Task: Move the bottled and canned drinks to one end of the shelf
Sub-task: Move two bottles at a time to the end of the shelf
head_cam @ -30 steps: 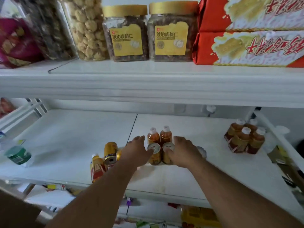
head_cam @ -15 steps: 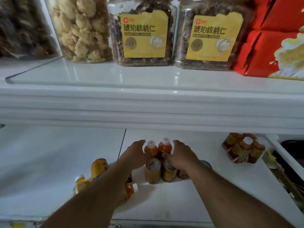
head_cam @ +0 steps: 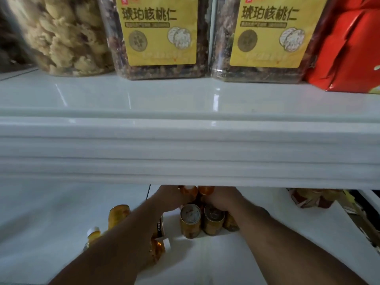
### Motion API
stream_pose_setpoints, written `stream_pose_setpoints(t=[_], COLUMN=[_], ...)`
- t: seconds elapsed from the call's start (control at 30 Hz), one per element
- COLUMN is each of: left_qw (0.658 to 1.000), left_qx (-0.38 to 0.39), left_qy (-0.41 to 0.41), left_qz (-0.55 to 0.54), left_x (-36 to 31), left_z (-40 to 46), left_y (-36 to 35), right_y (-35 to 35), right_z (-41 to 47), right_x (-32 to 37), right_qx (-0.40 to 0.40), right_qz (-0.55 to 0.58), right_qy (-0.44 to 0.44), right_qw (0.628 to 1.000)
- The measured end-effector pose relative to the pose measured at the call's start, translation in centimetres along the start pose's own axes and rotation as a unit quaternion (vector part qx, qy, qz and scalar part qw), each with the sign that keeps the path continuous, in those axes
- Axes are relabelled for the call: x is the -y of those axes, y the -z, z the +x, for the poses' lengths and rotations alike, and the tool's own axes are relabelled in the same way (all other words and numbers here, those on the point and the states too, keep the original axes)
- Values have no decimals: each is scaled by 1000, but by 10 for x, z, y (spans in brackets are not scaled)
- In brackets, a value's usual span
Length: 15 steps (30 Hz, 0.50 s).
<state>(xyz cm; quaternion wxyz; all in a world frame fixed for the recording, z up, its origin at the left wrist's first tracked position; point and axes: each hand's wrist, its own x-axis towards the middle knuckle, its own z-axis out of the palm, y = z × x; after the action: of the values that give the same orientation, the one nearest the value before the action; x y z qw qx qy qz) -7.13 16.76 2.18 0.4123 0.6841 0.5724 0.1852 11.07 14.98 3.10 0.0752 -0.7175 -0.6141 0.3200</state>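
Head view: cylindrical gold cans [head_cam: 202, 220], upright.

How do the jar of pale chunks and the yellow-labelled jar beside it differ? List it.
The pale-chunk jar shows no label; the yellow-labelled jar carries a big yellow one with printed characters. The pale-chunk jar holds light, lumpy pieces; the yellow-labelled jar holds dark brown ones. Both are clear and stand on the upper shelf.

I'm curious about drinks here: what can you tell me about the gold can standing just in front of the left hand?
The gold can stands upright on the white lower shelf, its silvery pull-tab top facing the camera. It looks like metal, with a yellow-gold printed wrap. It stands tight beside a second can on its right. The left hand reaches over just behind it; whether they touch is unclear.
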Motion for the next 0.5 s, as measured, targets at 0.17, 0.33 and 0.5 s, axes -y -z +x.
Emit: stream_pose_setpoints(t=[0.17, 0.33, 0.5], left_qw=[1000, 998, 994], left_qx=[18, 5, -27], left_qy=[-1, -23, -42], left_qz=[12, 56, 102], left_x=[-2, -9, -15], left_z=[-2, -7, -11], left_y=[2, 5, 9], right_y=[3, 4, 10], right_z=[0, -5, -11], right_x=[2, 0, 4], right_qx=[-11, -12, -52], right_qz=[13, 12, 21], right_qy=[17, 9, 21], right_qw=[1000, 1000, 998])
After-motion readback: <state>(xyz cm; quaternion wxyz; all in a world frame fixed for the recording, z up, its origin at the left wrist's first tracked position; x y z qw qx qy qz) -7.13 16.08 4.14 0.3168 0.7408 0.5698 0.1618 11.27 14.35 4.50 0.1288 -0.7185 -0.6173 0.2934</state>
